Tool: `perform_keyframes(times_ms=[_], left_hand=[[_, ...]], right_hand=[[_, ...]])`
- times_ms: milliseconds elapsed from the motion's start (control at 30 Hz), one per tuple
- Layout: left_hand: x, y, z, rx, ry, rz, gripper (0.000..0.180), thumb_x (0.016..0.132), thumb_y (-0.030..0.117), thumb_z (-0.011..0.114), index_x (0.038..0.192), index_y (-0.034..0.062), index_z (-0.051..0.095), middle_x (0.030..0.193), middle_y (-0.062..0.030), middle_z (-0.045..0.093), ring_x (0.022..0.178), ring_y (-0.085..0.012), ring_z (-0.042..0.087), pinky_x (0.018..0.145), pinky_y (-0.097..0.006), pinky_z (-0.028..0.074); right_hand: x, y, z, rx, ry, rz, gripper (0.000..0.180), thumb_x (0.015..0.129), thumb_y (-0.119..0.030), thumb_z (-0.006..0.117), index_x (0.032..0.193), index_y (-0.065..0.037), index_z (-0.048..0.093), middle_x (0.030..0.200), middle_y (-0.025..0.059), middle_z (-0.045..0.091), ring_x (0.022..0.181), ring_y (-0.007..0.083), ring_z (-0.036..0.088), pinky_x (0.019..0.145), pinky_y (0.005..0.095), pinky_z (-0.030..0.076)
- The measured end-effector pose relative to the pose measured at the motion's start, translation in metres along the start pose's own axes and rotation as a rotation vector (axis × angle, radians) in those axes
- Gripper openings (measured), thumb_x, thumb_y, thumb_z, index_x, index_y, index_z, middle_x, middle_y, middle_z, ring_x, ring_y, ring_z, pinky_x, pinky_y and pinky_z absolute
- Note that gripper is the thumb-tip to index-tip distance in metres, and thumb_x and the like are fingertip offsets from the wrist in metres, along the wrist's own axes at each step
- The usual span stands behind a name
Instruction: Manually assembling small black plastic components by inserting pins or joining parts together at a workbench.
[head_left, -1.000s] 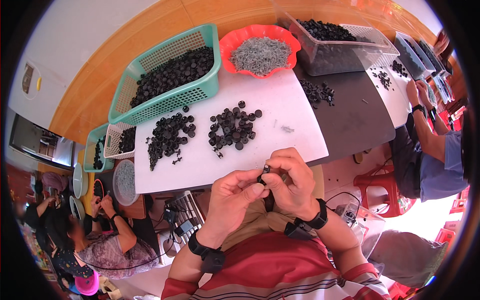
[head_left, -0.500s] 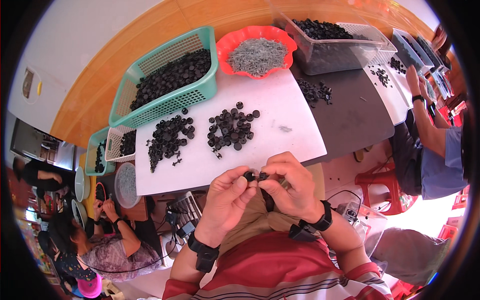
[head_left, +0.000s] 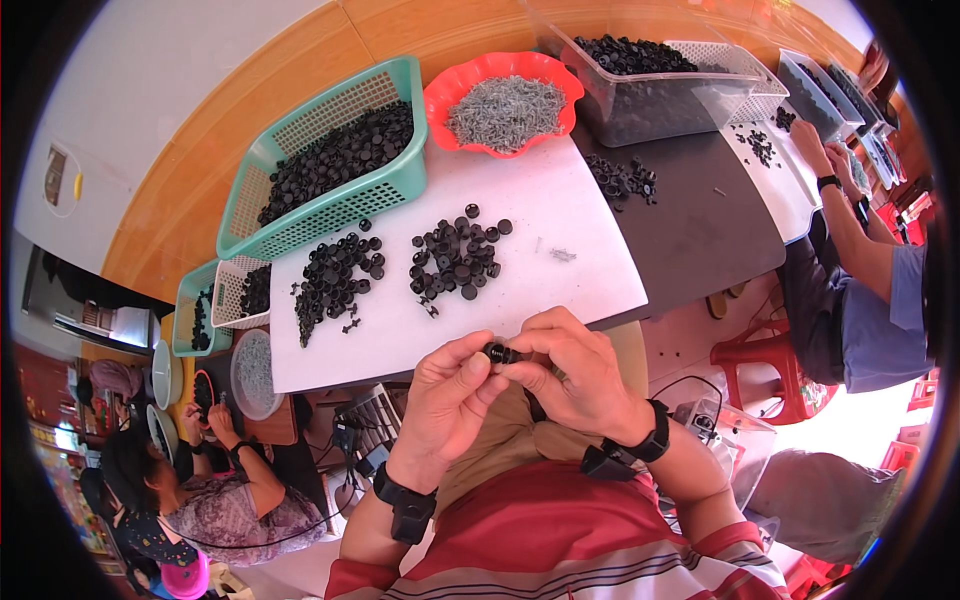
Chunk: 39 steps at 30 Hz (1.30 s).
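Observation:
Above my lap, just off the table's front edge, my left hand (head_left: 446, 392) pinches a black round cap (head_left: 495, 351) between thumb and fingers. Against it, my right hand (head_left: 578, 372) grips a small black plastic part (head_left: 511, 355), mostly covered by the fingertips. The two pieces touch, but I cannot tell whether they are joined. Beyond my hands, a pile of black round caps (head_left: 468, 262) lies on a white sheet (head_left: 560, 285). Left of it is a pile of small black parts (head_left: 330, 278). A few thin metal pins (head_left: 563, 255) lie to the right.
A green basket (head_left: 330, 222) of black caps and a red scalloped bowl (head_left: 434, 108) of metal pins stand at the back. A clear bin (head_left: 660, 115) holds more black parts. One co-worker (head_left: 875, 300) sits at right, another (head_left: 240, 500) at left. A red stool (head_left: 755, 365) stands below.
The two black pieces, apart by a small gap before, now meet between my fingertips. My right hand has moved slightly left toward the left one. The head view has shifted a little.

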<state>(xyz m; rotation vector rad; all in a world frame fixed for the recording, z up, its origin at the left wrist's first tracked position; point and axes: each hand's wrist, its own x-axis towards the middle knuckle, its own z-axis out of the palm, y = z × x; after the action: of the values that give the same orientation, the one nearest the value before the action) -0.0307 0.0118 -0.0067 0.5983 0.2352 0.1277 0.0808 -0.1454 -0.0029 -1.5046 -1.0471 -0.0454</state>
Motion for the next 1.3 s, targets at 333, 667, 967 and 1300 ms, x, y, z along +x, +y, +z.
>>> perform_keyframes(times_ms=[333,667,967,1300], left_hand=[[-0.003,-0.001,0.003,0.109,0.001,0.023,0.025,0.1,0.002,0.064,0.124,0.0018,0.069,0.116,-0.0107,0.073,0.103,-0.0185,0.072,0.091,-0.031,0.062],[-0.005,-0.004,0.008,0.2,0.009,0.076,0.024,0.101,0.003,0.063,0.124,0.0004,0.066,0.115,-0.0133,0.072,0.098,-0.0191,0.072,0.086,-0.031,0.062],[-0.004,-0.008,0.01,0.222,0.019,0.088,0.02,0.099,0.002,0.066,0.118,-0.0015,0.07,0.112,-0.0127,0.074,0.094,-0.0164,0.072,0.085,-0.03,0.061],[-0.005,-0.01,0.013,0.262,0.038,0.119,0.022,0.098,0.003,0.068,0.119,-0.0028,0.071,0.111,-0.014,0.074,0.094,-0.0182,0.073,0.084,-0.03,0.062]], right_hand=[[-0.004,-0.002,-0.004,-0.072,-0.05,0.009,0.024,0.088,-0.013,0.078,0.107,-0.006,0.065,0.096,0.0085,0.061,0.067,0.0252,0.065,0.056,0.0344,0.053],[-0.007,-0.001,-0.003,-0.054,0.019,-0.046,0.026,0.083,-0.01,0.082,0.105,-0.006,0.07,0.092,0.0064,0.062,0.063,0.0231,0.062,0.054,0.0326,0.052],[-0.008,0.005,-0.003,-0.032,0.09,-0.172,0.032,0.078,-0.002,0.083,0.107,-0.002,0.069,0.095,0.0089,0.065,0.066,0.0209,0.066,0.054,0.0305,0.053],[-0.01,0.008,-0.003,-0.067,0.078,-0.227,0.038,0.076,-0.001,0.085,0.11,-0.001,0.068,0.096,0.0097,0.064,0.066,0.0223,0.066,0.054,0.0308,0.054]])
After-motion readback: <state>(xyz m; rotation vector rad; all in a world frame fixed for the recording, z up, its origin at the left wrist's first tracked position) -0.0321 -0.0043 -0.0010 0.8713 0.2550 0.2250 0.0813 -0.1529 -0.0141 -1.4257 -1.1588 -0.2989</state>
